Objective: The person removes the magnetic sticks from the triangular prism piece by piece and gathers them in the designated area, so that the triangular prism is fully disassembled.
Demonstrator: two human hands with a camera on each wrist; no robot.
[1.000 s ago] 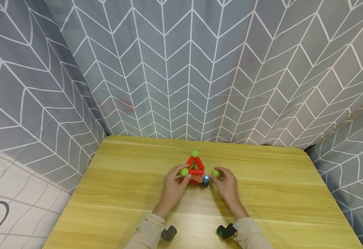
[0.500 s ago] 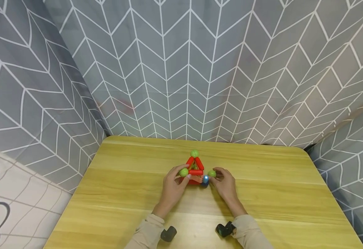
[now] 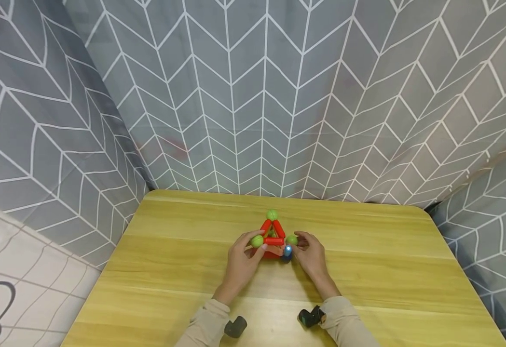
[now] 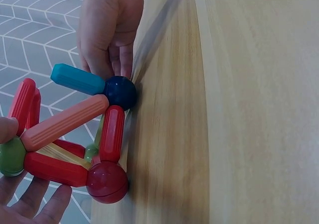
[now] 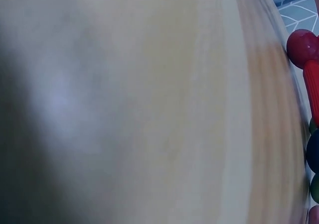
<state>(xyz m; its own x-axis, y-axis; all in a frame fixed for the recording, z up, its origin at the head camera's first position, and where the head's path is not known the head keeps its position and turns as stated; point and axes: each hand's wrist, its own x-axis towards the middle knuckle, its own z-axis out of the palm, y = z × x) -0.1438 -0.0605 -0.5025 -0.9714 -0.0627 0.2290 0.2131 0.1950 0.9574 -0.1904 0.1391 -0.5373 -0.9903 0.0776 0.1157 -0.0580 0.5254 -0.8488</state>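
In the head view a structure of magnetic sticks and balls stands mid-table, with red sticks forming a triangle up to a green ball. My left hand grips the green ball at its left corner. My right hand pinches another green ball beside the right corner; whether they touch I cannot tell. The left wrist view shows a turquoise stick rising from a dark blue ball, a salmon stick and a red ball at the base.
A wooden table lies under both hands. Behind it hangs a grey patterned curtain, with more curtain at both sides. Dark wrist devices sit at both cuffs, close to the tabletop.
My right hand has moved left, bringing its green ball closer to the structure's right corner. The left hand and the structure stay almost where they were.
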